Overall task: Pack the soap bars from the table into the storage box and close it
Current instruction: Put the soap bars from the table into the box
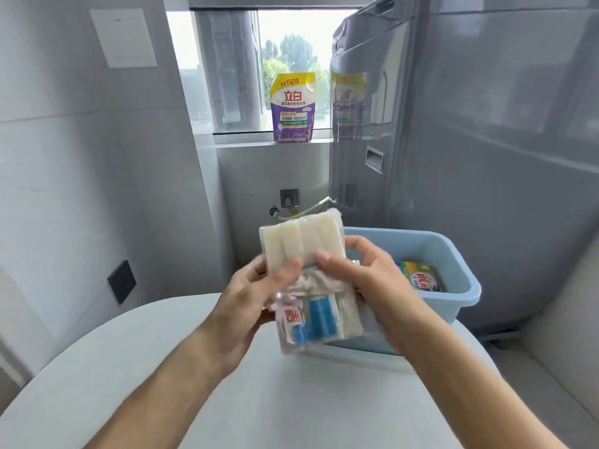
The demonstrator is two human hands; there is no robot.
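Both hands hold a pack of white soap bars (303, 243) up above the white rounded counter (129, 367): the left hand (256, 296) pinches its lower left edge, the right hand (359, 270) its lower right. The bars look waxy, ridged and block-shaped, wrapped in clear film. Below sits a clear storage box (319, 322), seemingly already holding blue-labelled packets, though blur hides detail. Packing is underway; next the pack must be lowered flat into the box. A blue plastic tub (453, 254) stands behind.
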